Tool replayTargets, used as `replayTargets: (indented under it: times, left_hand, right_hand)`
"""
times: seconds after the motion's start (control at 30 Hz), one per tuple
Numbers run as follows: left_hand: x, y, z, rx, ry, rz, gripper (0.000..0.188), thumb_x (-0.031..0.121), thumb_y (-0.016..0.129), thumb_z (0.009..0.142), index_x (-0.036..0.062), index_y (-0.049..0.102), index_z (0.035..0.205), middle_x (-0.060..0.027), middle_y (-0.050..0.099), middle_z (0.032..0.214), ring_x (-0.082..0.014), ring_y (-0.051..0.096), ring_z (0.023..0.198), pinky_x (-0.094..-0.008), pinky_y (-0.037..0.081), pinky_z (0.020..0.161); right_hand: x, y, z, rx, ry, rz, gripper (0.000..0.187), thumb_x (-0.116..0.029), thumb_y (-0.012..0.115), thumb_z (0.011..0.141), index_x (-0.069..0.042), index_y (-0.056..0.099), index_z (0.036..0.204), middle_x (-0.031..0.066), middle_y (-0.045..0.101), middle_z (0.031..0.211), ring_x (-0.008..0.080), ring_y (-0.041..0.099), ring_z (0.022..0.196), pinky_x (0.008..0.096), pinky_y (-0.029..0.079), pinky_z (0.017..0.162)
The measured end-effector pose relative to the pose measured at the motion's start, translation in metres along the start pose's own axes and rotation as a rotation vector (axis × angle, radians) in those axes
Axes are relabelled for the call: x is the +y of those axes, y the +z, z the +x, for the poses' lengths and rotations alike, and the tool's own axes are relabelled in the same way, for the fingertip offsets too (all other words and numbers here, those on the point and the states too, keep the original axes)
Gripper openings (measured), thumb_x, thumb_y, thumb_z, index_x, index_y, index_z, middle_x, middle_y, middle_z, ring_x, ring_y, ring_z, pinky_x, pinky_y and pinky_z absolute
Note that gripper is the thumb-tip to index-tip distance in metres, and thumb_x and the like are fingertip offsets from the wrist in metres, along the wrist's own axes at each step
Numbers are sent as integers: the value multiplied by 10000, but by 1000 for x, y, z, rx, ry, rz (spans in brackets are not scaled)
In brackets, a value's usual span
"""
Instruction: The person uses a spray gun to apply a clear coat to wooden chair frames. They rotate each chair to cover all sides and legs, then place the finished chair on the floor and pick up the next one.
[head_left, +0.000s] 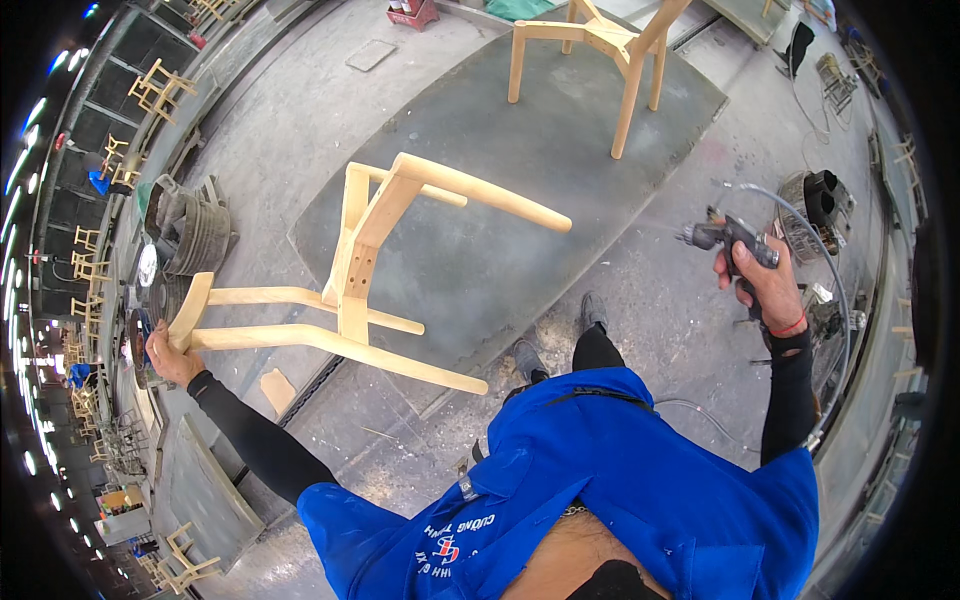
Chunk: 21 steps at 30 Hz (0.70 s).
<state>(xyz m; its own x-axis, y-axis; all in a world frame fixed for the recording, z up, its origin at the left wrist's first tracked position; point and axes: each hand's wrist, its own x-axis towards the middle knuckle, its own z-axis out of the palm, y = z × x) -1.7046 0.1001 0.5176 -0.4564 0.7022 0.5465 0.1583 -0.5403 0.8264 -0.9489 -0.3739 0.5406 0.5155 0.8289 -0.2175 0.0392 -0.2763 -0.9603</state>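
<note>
Several wooden chairs (160, 92) line the far left, near a round bucket (195, 235); another standing chair (634, 80) rests on the grey board (480, 140) ahead. A hose (845, 310) loops beside our right forearm. Our left hand (172, 356), arm stretched out, grips one end of a pale chair frame (360, 270) tilted over the board's near left; our right hand (772, 285), out to the side, is wrapped around a spray gun (735, 240) aimed left.
</note>
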Motion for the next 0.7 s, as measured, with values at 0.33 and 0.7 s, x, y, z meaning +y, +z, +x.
replayTargets:
  times: [0.33, 0.7]
  left_hand:
    - [-1, -47, -4, -156, 285, 210, 223, 128, 593, 904, -49, 674, 1012, -129, 671, 1090, -377, 619, 1228, -495, 456, 1088]
    - [13, -102, -12, -125, -96, -279, 270, 175, 622, 818, -20, 715, 980, -187, 695, 1167, -441, 440, 1430, -594, 261, 1228]
  right_hand:
    - [102, -16, 38, 115, 205, -148, 289, -299, 676, 1004, -19, 715, 1065, 34, 701, 836, 58, 633, 668, 203, 368, 422]
    - [10, 123, 113, -206, -246, 289, 374, -232, 657, 1017, -11, 664, 1319, 18, 702, 873, 34, 589, 660, 187, 382, 468]
